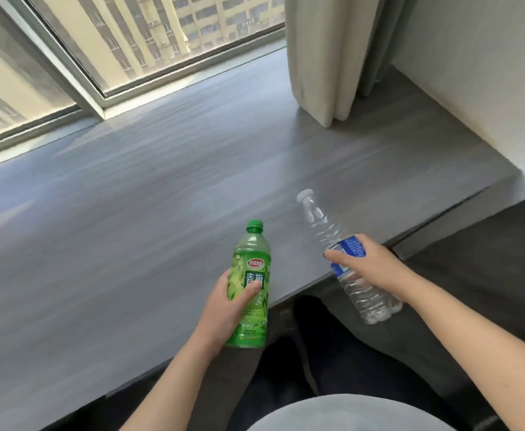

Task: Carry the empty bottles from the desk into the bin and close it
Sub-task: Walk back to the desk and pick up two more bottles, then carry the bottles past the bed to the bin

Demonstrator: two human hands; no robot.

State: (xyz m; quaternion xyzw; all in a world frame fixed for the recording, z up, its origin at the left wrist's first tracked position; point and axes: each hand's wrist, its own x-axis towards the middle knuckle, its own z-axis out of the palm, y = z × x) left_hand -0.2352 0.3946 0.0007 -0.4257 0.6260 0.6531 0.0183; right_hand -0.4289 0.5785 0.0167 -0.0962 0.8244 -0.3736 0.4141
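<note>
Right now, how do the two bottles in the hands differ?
The green bottle, gripped by the left hand, is tinted with a green cap; the clear bottle, gripped by the right hand, is colourless with a pale cap and blue label. Both look empty and capped.

View: from the person's head, looking forward and down.
Nearness: close over the desk (161,188); window (130,35) at upper left.
</note>
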